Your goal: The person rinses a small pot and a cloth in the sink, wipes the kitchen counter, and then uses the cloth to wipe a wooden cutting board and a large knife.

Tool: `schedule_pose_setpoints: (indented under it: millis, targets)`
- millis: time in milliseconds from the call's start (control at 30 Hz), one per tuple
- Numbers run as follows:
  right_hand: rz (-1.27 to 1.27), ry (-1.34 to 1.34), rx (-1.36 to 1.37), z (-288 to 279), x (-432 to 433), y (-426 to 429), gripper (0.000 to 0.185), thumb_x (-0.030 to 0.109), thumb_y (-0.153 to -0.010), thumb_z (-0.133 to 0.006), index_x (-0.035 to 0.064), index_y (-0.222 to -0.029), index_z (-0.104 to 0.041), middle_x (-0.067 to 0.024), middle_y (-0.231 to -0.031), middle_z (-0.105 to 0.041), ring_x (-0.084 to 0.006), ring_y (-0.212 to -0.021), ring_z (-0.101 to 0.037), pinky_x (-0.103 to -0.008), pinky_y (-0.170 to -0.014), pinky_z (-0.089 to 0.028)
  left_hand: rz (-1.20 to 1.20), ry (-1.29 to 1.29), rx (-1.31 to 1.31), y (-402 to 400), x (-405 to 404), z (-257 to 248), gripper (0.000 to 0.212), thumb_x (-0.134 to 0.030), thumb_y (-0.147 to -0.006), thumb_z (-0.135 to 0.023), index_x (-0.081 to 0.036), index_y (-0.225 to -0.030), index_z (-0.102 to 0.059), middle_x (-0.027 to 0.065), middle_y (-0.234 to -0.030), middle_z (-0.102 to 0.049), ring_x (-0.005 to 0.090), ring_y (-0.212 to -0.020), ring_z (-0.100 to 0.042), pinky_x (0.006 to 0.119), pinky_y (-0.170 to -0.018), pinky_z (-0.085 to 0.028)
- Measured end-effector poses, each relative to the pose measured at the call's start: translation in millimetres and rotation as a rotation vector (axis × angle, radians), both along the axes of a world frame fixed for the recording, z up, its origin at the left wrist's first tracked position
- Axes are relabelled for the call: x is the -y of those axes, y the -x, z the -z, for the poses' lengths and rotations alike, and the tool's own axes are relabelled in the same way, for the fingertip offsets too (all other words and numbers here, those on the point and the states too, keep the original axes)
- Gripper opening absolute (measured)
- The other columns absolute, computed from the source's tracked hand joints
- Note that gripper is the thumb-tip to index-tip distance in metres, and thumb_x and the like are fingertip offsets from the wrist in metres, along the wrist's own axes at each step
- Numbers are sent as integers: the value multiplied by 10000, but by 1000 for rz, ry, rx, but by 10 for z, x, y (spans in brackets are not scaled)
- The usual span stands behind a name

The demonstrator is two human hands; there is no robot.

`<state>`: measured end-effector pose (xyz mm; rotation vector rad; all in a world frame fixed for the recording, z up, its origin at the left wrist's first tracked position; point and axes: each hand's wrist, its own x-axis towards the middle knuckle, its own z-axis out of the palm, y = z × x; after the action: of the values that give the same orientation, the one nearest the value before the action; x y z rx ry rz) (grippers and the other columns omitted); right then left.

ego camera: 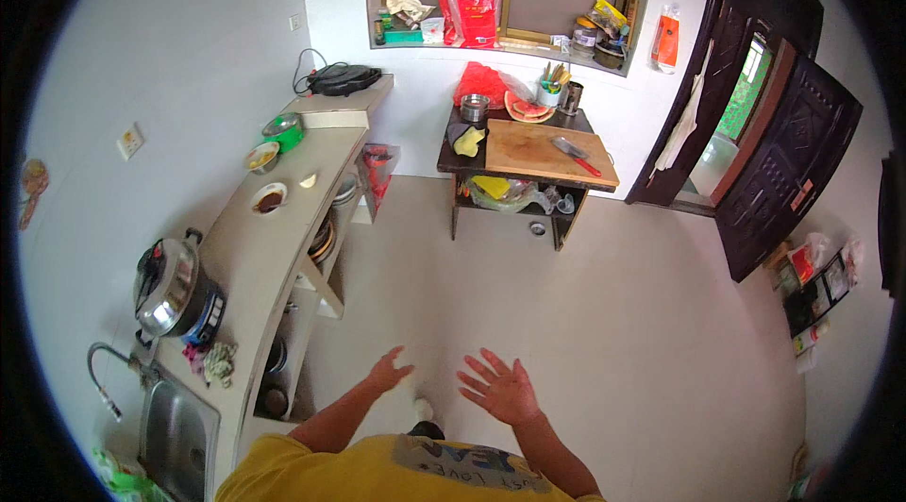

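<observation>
Both of my hands are empty and held out above the tiled floor (623, 332). My left hand (387, 371) points forward with thumb and fingers apart, a short way right of the counter's shelves. My right hand (499, 387) has its palm turned up and its fingers spread. Farther ahead is a low dark table (460, 166). On it lie a wooden cutting board (524, 155), a cleaver with a red handle (577, 154), cut watermelon (529, 108) and a yellow-and-dark cloth (468, 141).
Along the left runs a counter (318, 155) with a lidded electric pot (173, 290), a bowl of dark sauce (269, 199), a steel bowl (262, 157) and a sink (180, 431). A black electric griddle (345, 79) stands at the far end. A dark carved door (793, 162) stands ajar at right.
</observation>
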<state>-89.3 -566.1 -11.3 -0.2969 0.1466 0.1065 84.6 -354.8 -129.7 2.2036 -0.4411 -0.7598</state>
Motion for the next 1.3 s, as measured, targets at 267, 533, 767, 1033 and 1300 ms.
schedule_pose_setpoints:
  millis: [267, 533, 767, 1033, 1300]
  targets:
    - [379, 175, -148, 171, 1645, -432, 508, 485, -776, -440, 145, -1153, -404, -105, -1214, -354, -303, -1098, -347, -455, -906, -306, -647, 398, -719, -1124, 609, -321, 631, -247, -768, -538, -241, -1281, -170, 64, -1279, -277, 319, -1133, -288, 486, -877, -265]
    - [716, 85, -297, 381, 2744, -756, 486, 468, -786, -433, 138, -1140, -391, -104, -1153, -414, -290, -1000, -433, -431, -841, -374, -331, 519, -825, -2184, 2191, -510, 594, -294, -759, -569, -205, -1259, -261, 25, -1309, -203, 314, -1073, -360, 465, -869, -297]
    - [850, 58, -312, 617, 3884, -959, 470, 461, -778, -449, 141, -1121, -420, -84, -1144, -432, -273, -996, -442, -413, -845, -375, -259, 599, -904, -2779, 3622, -770, 584, -289, -768, -552, -193, -1260, -253, 40, -1294, -249, 283, -1122, -324, 452, -903, -278]
    - [536, 204, -332, 429, 5326, -2446, 438, 416, -805, -427, 138, -1143, -398, -84, -1153, -425, -250, -999, -443, -395, -854, -369, -478, 635, -875, -3383, 4447, -722, 551, -268, -761, -555, -185, -1240, -295, 27, -1226, -310, 254, -1060, -369, 426, -864, -319]
    - [342, 296, -342, 471, 5883, -3994, 395, 382, -822, -420, 131, -1126, -434, -86, -1121, -456, -249, -1009, -446, -398, -849, -383, -610, 628, -788, -4524, 4974, -528, 420, -248, -780, -525, -153, -1165, -388, 13, -1156, -379, 213, -998, -412, 382, -831, -340]
